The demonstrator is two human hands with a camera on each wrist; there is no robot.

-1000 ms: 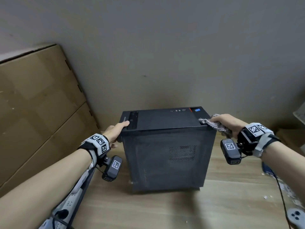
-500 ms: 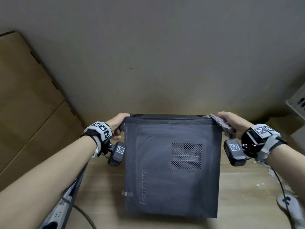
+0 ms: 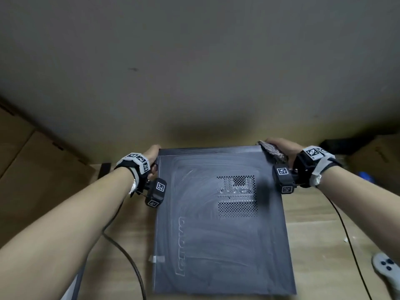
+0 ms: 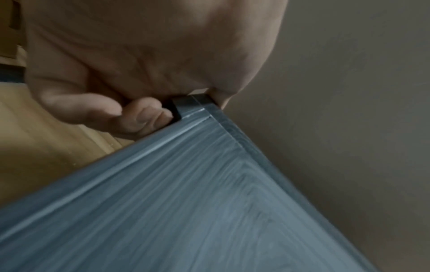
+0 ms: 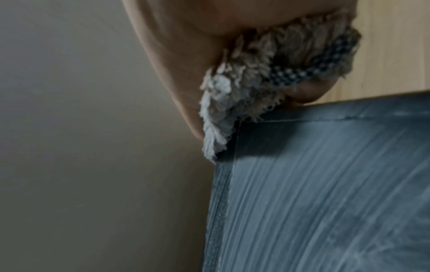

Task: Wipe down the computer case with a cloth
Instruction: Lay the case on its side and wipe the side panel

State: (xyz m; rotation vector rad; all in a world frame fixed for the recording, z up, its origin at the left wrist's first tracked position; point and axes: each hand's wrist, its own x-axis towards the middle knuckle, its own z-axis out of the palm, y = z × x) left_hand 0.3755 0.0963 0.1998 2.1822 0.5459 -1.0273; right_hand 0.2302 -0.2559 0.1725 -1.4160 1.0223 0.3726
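Observation:
The black computer case (image 3: pixel 220 224) lies with its dusty, streaked side panel facing up, vent holes right of the middle. My left hand (image 3: pixel 152 156) grips the far left corner (image 4: pixel 193 103), fingers curled round the edge. At the far right corner my right hand (image 3: pixel 279 148) holds a grey fluffy cloth (image 3: pixel 273 151) against the case (image 5: pixel 325 184). In the right wrist view the cloth (image 5: pixel 263 81) is bunched between palm and corner. Fingertips on the far side are hidden.
The case rests on a wooden floor (image 3: pixel 324 234) close to a grey wall (image 3: pixel 194 72). Cardboard sheets (image 3: pixel 32 169) lean at the left. A black cable (image 3: pixel 125 252) runs along the floor at the left, another cable and a grey controller (image 3: pixel 387 266) at the right.
The case has been tipped towards me, from standing upright with its front on top to lying with the side panel up. Both hands stayed on its far corners.

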